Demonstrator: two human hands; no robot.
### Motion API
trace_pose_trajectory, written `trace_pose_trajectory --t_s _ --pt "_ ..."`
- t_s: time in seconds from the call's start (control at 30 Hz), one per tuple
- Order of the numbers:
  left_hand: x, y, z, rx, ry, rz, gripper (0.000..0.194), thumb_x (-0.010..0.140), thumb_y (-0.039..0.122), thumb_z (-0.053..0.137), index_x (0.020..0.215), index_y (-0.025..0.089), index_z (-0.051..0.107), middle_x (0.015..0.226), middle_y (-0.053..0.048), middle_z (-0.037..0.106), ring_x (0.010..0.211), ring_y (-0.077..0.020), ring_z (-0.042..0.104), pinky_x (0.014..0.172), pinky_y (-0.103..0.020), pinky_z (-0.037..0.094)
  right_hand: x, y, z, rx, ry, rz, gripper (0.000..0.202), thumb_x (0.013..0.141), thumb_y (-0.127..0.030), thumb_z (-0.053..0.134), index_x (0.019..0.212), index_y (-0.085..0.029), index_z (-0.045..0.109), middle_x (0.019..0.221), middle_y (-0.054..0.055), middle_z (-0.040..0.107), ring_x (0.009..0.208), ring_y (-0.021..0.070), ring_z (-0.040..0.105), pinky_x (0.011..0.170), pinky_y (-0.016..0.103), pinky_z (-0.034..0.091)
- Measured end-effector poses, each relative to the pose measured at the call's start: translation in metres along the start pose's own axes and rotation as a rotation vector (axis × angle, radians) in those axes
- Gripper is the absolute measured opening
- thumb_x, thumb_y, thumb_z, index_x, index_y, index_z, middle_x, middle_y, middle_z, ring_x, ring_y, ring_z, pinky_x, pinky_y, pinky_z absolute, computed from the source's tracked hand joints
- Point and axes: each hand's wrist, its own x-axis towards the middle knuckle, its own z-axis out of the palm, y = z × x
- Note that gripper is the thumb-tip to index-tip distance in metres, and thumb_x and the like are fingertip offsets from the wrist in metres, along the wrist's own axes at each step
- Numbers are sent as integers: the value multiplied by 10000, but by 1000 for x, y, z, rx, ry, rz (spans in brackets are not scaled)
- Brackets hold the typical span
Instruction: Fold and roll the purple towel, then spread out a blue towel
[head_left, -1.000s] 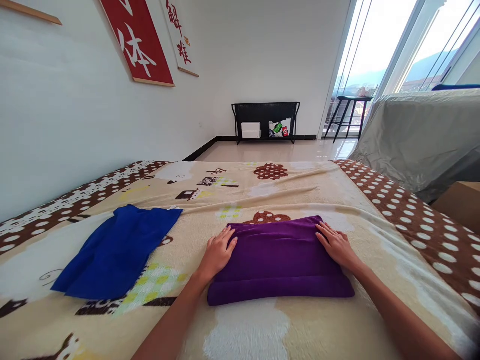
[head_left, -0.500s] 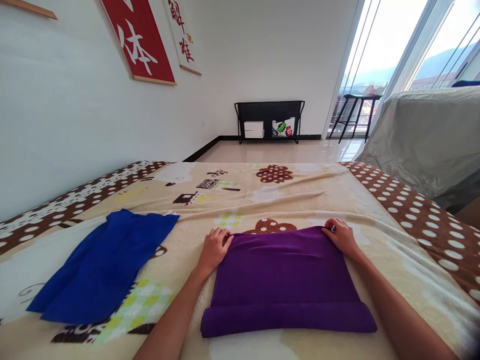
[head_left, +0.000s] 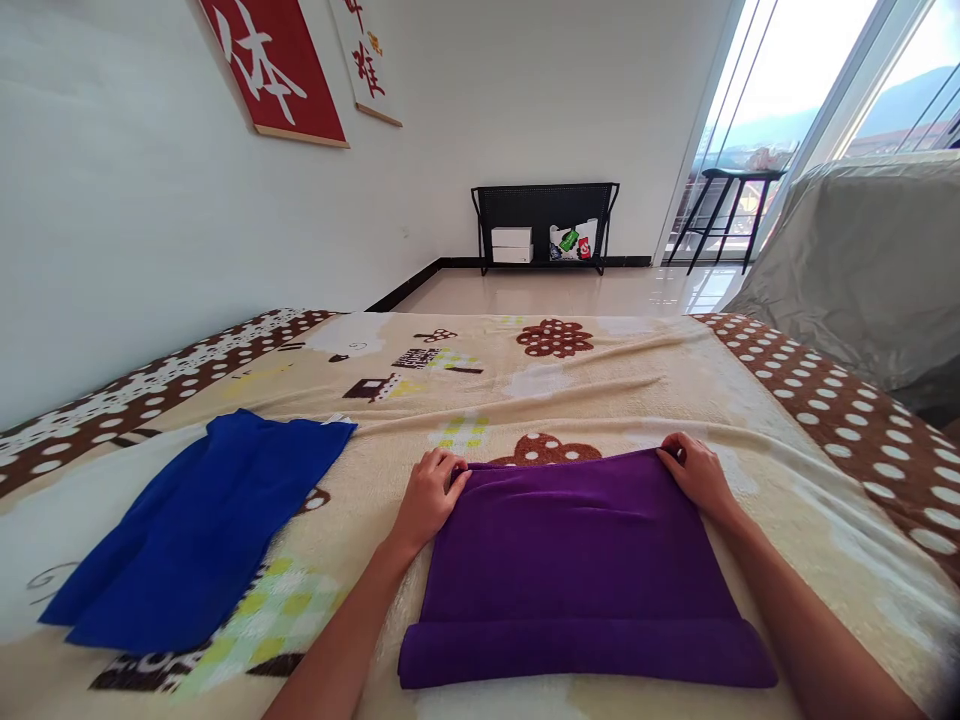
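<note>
Well, L hand (head_left: 427,492) pinches purple cloth (head_left: 574,550); blk rack (head_left: 544,205) holds wht boxes (head_left: 511,246).

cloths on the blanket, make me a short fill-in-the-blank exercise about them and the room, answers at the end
The cloth held by the left hand and the right hand is coloured ____. The blue cloth lies nearer the ____ hand. The blanket has brown borders with dots coloured ____. The shelf is coloured ____.

Missing words: purple; left; white; black
</note>
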Motion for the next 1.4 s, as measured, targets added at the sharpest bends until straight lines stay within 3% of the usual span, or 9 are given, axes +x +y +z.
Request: trace_pose_trajectory --t_s 0.2,0.7,0.87,1.17,1.4 --pt "2 -3 1 20 -78 -38 90 867 305 551 856 222 585 894 -33 620 888 -225 568 836 -373 444 -1 -3 -1 -4 -13 -21 349 877 -529 440 877 -233 623 864 72 663 859 255 577 792 392 412" --pt "8 -1 4 91 -144 -125 61 837 277 514 806 238 548 928 -36 617 930 -244 563 831 -386 409 -2 -5 -2 -10 -2 -25 325 889 -508 432 884 -237 613 871 67 666 860 251 586 790 388 419" --pt "7 -1 5 76 -134 -131 97 842 279 513 911 240 568 986 -43 620 974 -250 555 856 -398 402 -2 -5 -2 -8 -3 -24 320 886 -506 439 880 -237 612 863 61 662 855 247 580 794 387 415" --pt "11 -1 3 8 -97 -130 72 817 311 554 823 241 568 892 -13 635 909 -226 583 841 -379 432 -1 -10 -5 31 19 -33 324 894 -504 427 881 -233 604 863 67 666 847 245 591 788 386 425" --pt "9 -2 3 -49 64 -129 135 867 358 506 890 244 574 981 -38 569 957 -224 557 887 -397 444 0 -11 -6 89 64 -38 327 913 -515 420 881 -233 583 848 60 661 802 226 589 767 366 435"
